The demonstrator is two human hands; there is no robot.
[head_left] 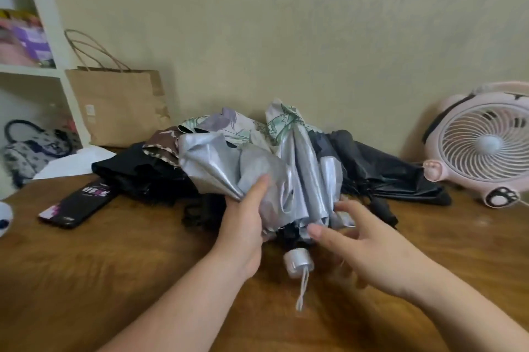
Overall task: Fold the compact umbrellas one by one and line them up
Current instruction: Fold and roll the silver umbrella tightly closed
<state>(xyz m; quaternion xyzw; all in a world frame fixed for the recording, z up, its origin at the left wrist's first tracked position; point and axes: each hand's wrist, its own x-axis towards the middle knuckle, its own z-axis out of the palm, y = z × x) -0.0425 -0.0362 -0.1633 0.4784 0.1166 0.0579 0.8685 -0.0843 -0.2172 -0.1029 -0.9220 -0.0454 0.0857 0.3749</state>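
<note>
The silver umbrella (286, 168) lies in the middle of the table (114, 280), partly on a pile of other umbrellas. Its handle (297, 261) points at the person, and its strap (303, 290) trails on the wood. The left hand (246, 225) holds the cloth on the left side, with the thumb pressed on top and the fingers tucked under. The right hand (360, 242) is spread wide with its fingers apart and holds nothing. It is right by the folds on the other side, but it is blurry, so I cannot tell if it touches them. The cloth is loose and puffy, so it may bunch up and make a fat, messy roll. The shiny side looks slippery, and only 1 hand holds it, so the folds may slide out again. A black umbrella (134, 177) on the left and a second black umbrella (395, 177) on the right lie just beside it. Their cloth may get caught and pulled along. The phone (77, 205) sits near the pile, and a dragged umbrella could push it. No umbrella is folded or lined up yet.
</note>
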